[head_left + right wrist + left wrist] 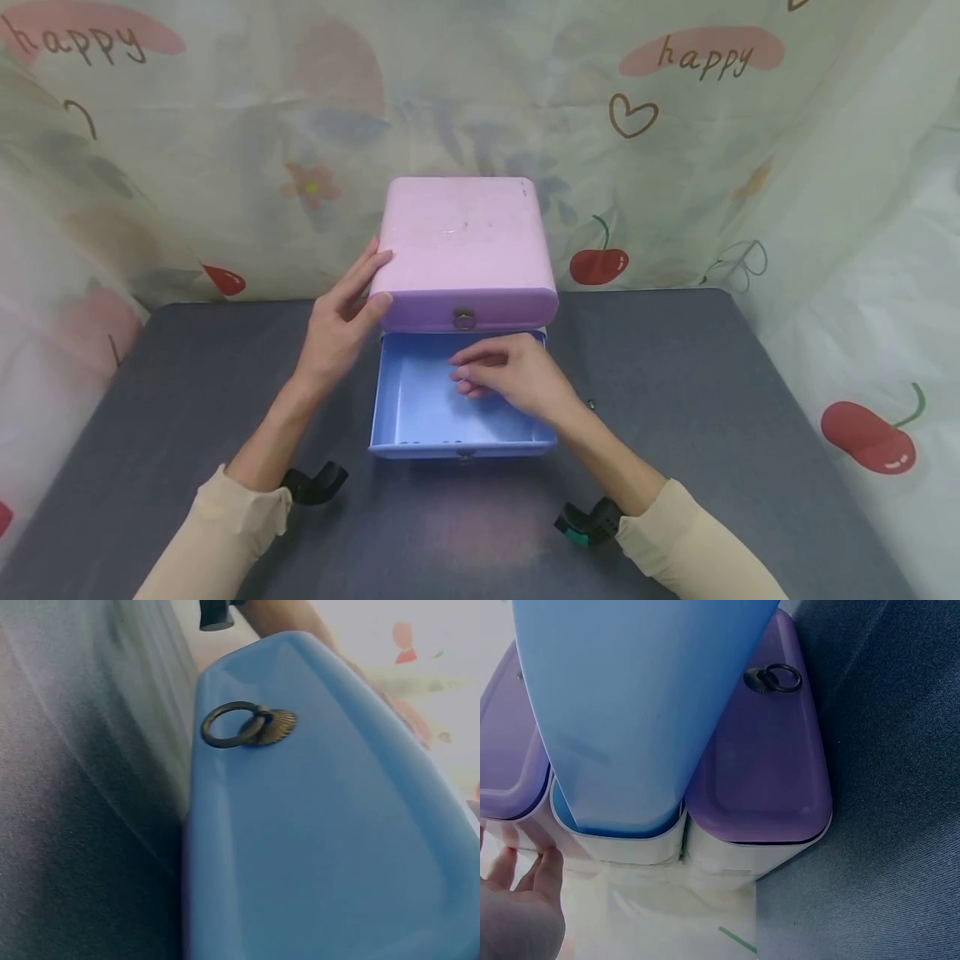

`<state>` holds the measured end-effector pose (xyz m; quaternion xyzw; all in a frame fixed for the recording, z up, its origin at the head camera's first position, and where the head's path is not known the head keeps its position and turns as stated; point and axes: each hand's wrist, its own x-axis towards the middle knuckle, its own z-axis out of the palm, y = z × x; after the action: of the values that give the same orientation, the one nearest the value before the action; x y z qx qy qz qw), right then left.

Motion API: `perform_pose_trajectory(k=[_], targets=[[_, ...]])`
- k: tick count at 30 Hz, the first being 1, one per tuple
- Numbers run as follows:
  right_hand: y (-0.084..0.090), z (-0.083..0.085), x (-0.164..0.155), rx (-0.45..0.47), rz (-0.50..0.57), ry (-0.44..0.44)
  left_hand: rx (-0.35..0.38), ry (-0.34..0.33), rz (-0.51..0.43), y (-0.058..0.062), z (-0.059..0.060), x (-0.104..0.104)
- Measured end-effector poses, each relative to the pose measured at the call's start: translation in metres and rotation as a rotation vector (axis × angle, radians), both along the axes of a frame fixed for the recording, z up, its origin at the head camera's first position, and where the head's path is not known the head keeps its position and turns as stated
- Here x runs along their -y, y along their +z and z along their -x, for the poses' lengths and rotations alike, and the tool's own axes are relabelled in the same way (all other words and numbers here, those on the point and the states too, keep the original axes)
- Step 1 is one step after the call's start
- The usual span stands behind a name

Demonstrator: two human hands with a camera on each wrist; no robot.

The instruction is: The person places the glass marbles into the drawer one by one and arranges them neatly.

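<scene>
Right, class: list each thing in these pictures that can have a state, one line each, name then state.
Blue plastic drawer: pulled out, nothing visible inside.
Purple plastic drawer: closed, above the blue one.
Brass ring pull on the blue drawer: lying flat against the front.
Left hand: fingers straight, touching the cabinet's corner.
Right hand: over the open drawer, grip unclear.
</scene>
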<state>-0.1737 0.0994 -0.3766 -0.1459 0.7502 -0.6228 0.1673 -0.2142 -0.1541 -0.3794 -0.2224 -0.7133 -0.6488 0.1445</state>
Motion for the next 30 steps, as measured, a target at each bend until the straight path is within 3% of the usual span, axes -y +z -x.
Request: perform_pose_trajectory(k=[11,30], targets=[[0.011,-0.005,-0.023,-0.032,0.016,-0.035,0.011,0.005,0.003,0.0,-0.001,0.001],[0.001,-0.018,-0.079,-0.066,0.015,-0.095,0.013,0.008,0.025,-0.001,-0.001,0.0]])
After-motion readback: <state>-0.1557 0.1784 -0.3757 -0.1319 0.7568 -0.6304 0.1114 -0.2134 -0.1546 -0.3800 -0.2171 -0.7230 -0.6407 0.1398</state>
